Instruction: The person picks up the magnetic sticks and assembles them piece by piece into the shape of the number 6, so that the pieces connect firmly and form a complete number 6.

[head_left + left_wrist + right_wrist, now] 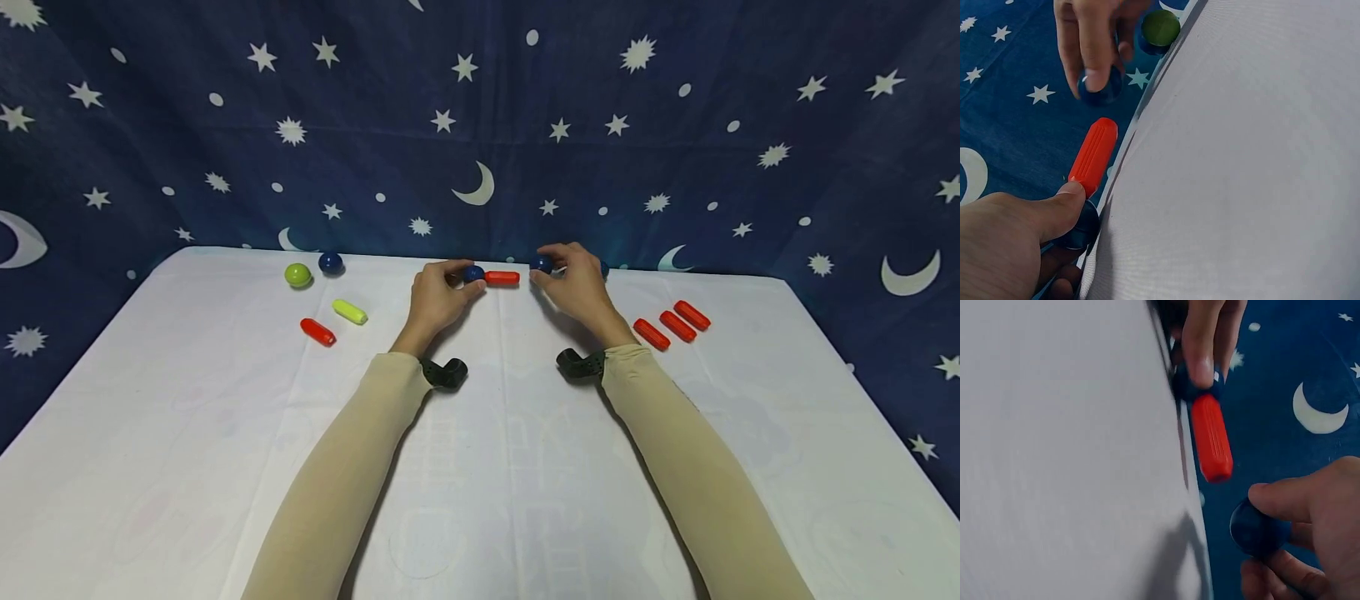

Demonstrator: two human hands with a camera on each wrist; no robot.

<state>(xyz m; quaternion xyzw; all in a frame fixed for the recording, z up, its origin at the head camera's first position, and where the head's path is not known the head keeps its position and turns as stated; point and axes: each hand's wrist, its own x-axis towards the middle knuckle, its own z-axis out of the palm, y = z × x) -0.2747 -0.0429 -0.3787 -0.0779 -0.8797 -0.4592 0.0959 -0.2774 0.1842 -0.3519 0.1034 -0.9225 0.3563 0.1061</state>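
Note:
My left hand (435, 300) pinches a blue ball (473, 273) near the far edge of the table. Joined end-on to that ball is a red ridged rod (502, 278), its free end pointing toward my right hand (583, 287). Between thumb and fingers, the right hand holds a second blue ball (1259, 530). A short gap separates this ball from the rod's tip in both wrist views. Partly hidden behind the right hand is another blue ball (604, 269); the left wrist view shows a green round top (1160, 28) over blue there.
On the left lie a green ball (297, 276), a blue ball (331, 264), a yellow-green rod (349, 312) and a red rod (318, 332). To the right are three red rods (677, 327). A star-patterned curtain (480, 125) hangs behind the white-covered table (495, 467).

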